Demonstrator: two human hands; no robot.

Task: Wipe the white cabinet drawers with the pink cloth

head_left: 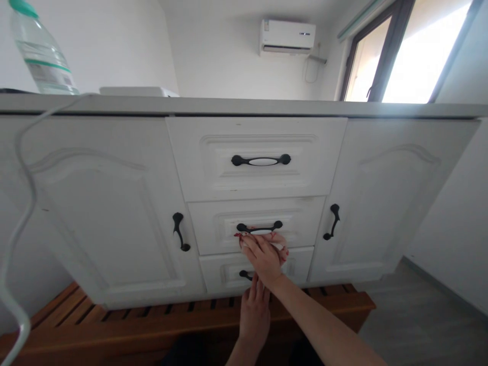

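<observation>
My right hand (266, 262) presses a crumpled white and red cloth (281, 243) against the middle drawer (206, 223). Its fingers lie over the cloth, just below that drawer's black handle (278, 224) with a white centre. Lower down, my left hand (255, 305) reaches up with its fingers stretched towards the black handle (244, 274) of the bottom drawer (217, 277). The right wrist covers part of the left fingertips, and the hands hide the right part of the bottom handle. Above both hands, the top drawer (213, 178) is closed.
White cabinet doors with black handles flank the drawers, left (110, 229) and right (369, 213). A slatted wooden bench (160, 323) runs along the cabinet's foot. On the countertop (213, 105) stands a plastic bottle (46, 56). A white cable (28, 188) hangs at left.
</observation>
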